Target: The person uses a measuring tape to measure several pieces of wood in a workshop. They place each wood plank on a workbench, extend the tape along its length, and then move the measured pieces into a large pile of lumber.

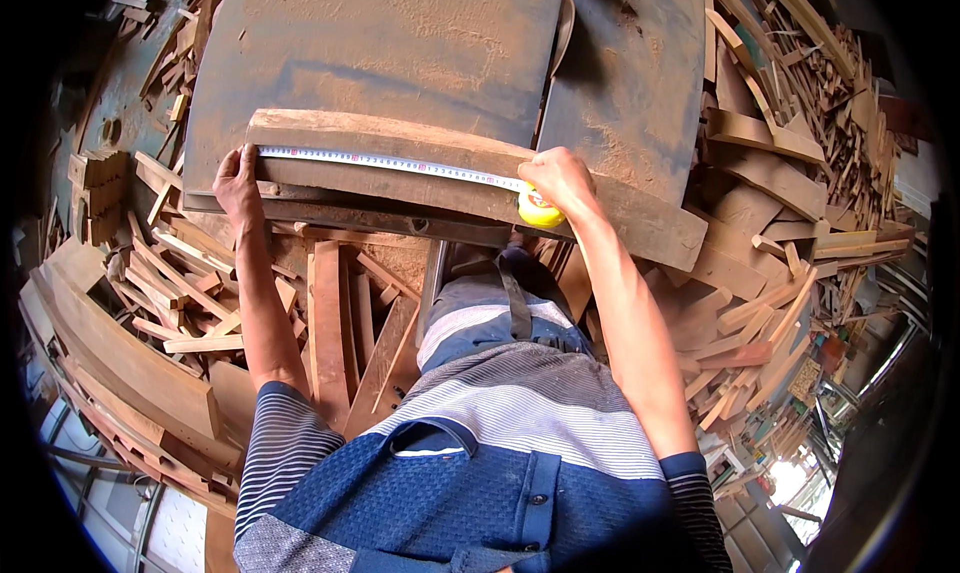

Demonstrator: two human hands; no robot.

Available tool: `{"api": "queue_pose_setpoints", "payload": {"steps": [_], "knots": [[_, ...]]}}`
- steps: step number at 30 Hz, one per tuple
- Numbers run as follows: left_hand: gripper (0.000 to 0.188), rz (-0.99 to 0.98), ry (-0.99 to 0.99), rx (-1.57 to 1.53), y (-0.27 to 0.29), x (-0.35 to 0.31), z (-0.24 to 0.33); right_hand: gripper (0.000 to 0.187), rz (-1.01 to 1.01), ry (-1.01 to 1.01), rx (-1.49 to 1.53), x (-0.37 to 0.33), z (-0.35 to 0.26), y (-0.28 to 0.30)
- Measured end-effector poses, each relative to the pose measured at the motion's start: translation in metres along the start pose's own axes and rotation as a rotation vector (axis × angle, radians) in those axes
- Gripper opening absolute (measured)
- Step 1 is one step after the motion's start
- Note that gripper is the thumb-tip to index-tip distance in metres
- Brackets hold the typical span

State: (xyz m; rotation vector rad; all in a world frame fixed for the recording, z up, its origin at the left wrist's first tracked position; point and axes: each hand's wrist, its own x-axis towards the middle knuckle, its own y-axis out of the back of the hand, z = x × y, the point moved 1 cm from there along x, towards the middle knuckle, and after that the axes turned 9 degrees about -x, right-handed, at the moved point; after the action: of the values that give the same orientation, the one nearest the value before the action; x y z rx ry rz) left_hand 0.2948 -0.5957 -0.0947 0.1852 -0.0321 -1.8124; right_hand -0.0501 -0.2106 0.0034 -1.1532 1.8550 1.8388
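Nearest to me is the person's blue and grey striped knit shirt (480, 443), filling the six o'clock part of the view, with both bare forearms reaching up and away from it.

Just beyond, at about nine o'clock, the left hand (238, 183) lies over the left end of a long, thick, reddish-brown wooden plank (420, 178). Its fingers are closed down on the start of a white steel measuring tape blade (390, 163), pinning it against the wood at the plank's end.

At about one o'clock from the shirt, the right hand (560, 178) is curled over a round yellow tape measure case (540, 211), gripping it at the near edge of the plank. The blade runs taut between the two hands, flat along the plank's upper face, roughly from ten o'clock to two o'clock.

The plank rests crosswise on the near edge of a dusty grey metal saw table (400, 53), which stretches off toward twelve o'clock and carries a coat of sawdust.

Below the table, at eight o'clock, a heap of pale wooden offcuts and strips (190, 293) lies jumbled on the floor. Farther out, at three o'clock, a larger pile of scrap timber pieces (780, 233) spreads away to the rim.
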Motion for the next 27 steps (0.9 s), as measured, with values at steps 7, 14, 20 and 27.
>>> {"api": "queue_pose_setpoints", "payload": {"steps": [7, 14, 20, 27], "knots": [[0.034, 0.019, -0.01, -0.005, -0.005, -0.006, 0.008, 0.03, 0.03, 0.059, 0.017, -0.018, 0.005, -0.012], [0.032, 0.007, -0.015, -0.007, -0.005, -0.006, 0.008, 0.03, 0.026, 0.029, 0.059, -0.03, 0.009, -0.029], [0.031, 0.011, -0.007, -0.011, -0.004, -0.002, 0.004, 0.029, 0.036, 0.006, 0.052, -0.044, 0.008, -0.037], [0.031, 0.017, -0.02, -0.002, 0.001, 0.002, -0.002, 0.026, -0.031, 0.078, -0.025, -0.073, -0.001, -0.06]]}}
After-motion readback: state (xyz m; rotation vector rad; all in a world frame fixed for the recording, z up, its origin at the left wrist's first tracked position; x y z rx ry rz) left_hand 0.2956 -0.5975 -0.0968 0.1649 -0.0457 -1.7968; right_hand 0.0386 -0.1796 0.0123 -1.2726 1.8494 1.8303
